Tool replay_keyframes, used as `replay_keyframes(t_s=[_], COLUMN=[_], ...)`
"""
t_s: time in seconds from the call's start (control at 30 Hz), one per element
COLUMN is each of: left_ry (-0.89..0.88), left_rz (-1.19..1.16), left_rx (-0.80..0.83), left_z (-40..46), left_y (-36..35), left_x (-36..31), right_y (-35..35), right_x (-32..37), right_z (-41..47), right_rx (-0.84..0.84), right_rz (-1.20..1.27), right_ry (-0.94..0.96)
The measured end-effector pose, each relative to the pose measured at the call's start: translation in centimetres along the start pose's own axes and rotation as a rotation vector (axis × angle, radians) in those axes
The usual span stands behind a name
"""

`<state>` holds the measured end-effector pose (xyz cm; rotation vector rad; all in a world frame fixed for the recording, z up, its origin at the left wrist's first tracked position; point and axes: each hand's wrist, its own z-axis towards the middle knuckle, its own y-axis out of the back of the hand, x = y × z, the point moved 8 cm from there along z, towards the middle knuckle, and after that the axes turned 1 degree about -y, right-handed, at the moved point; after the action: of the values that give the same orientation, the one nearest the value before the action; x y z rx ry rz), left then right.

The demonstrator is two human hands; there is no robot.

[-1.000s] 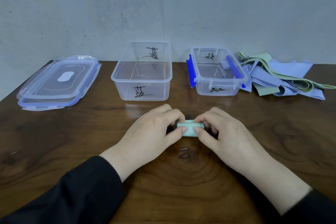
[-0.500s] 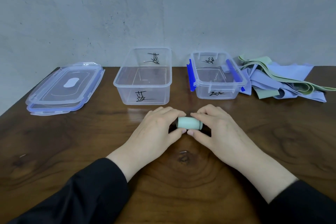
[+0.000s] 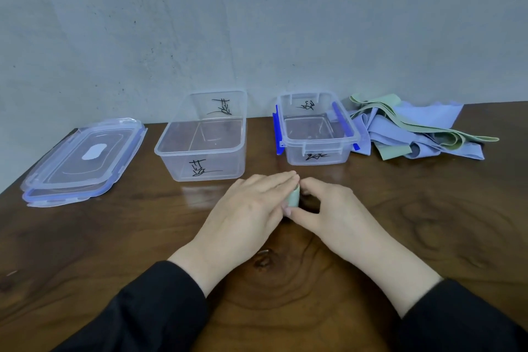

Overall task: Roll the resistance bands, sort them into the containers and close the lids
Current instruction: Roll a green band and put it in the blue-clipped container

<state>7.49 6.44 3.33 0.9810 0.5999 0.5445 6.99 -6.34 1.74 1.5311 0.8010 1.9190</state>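
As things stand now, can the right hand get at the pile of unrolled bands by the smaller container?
Probably yes. The pile of bands lies on the table on the right hand's own side, with bare wood between them. But that hand is busy pinching the green roll together with the left hand.

Small green rolled band (image 3: 294,198) sits between both hands. 2 clear boxes (image 3: 203,137) open, w/ loose bands (image 3: 411,128) piled right.

Plain indoor room, type not determinable: dark polished wooden table (image 3: 85,251) set against a bare, scuffed grey plastered wall (image 3: 257,23); marker-labelled clear plastic storage containers (image 3: 204,137) present.
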Motion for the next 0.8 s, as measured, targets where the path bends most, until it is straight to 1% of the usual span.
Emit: replay_keyframes(t_s=[0.1,0.23,0.33,0.4,0.47,0.5,0.53,0.63,0.7,0.8], left_ry=[0.001,-0.002,0.004,0.060,0.229,0.296,0.328,0.353,0.381,0.441], left_rz=[0.025,0.055,0.052,-0.083,-0.273,-0.308,-0.308,-0.377,-0.501,-0.747], left_rx=[0.042,0.074,0.082,0.059,0.029,0.029,0.036,0.038,0.040,0.007], left_z=[-0.5,-0.9,-1.0,-1.1,-1.3,-1.4,-1.4,-1.4,-1.4,-1.6], left_y=[0.2,0.3,0.1,0.2,0.4,0.3,0.3,0.3,0.4,0.7], left_x=[0.1,0.0,-0.2,0.2,1.8,2.5,2.9,3.0,3.1,3.7], right_y=[0.1,1.0,1.2,1.1,1.1,1.0,0.9,0.3,0.1,-0.2], right_x=[-0.3,-0.2,0.1,0.0,-0.2,-0.3,-0.3,0.2,0.4,0.3], right_z=[-0.3,-0.6,-0.5,-0.3,-0.2,-0.1,-0.1,-0.3,-0.3,-0.2], right_rx=[0.034,0.009,0.003,0.004,0.002,0.007,0.018,0.062,0.059,0.069], right_rz=[0.101,0.249,0.308,0.329,0.335,0.333,0.331,0.342,0.392,0.553], right_ry=[-0.007,-0.017,-0.007,-0.028,-0.058,-0.072,-0.081,-0.066,-0.070,-0.124])
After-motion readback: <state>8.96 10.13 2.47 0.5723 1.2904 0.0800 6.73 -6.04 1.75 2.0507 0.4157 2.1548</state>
